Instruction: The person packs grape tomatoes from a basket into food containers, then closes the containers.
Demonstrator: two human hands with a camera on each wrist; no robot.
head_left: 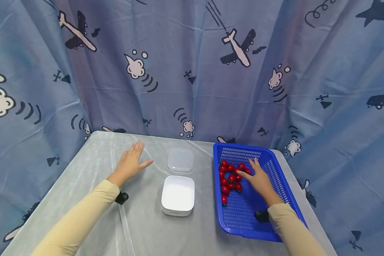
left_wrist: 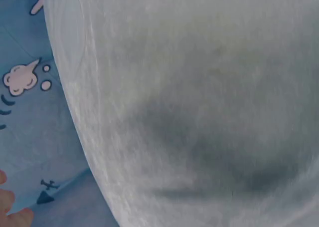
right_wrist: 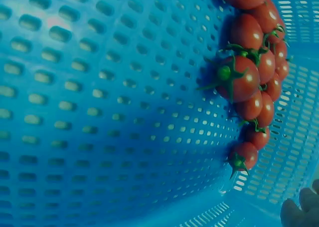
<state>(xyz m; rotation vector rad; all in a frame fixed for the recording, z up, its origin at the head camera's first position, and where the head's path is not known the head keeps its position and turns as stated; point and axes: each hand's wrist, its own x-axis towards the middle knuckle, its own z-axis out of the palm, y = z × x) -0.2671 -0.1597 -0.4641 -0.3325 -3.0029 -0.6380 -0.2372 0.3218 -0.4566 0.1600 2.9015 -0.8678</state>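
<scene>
My right hand (head_left: 260,180) is over the blue plastic basket (head_left: 225,224), its fingers spread near a cluster of red cherry tomatoes (head_left: 231,178). The right wrist view shows the tomatoes (right_wrist: 239,80) with green stems, heaped along one side of the perforated basket floor; fingertips appear at its lower right corner. Over the table's left part, my left hand (head_left: 129,164) holds nothing, fingers extended and thumb pointing right. Between the hands stands a white square container (head_left: 178,193) without its cover. Behind it lies a translucent square lid (head_left: 180,159).
A pale grey cloth covers the table (head_left: 140,227). Behind and on both sides hangs a blue curtain (head_left: 179,71) printed with planes and clouds. The basket's raised rim (head_left: 218,199) stands at the table's right side.
</scene>
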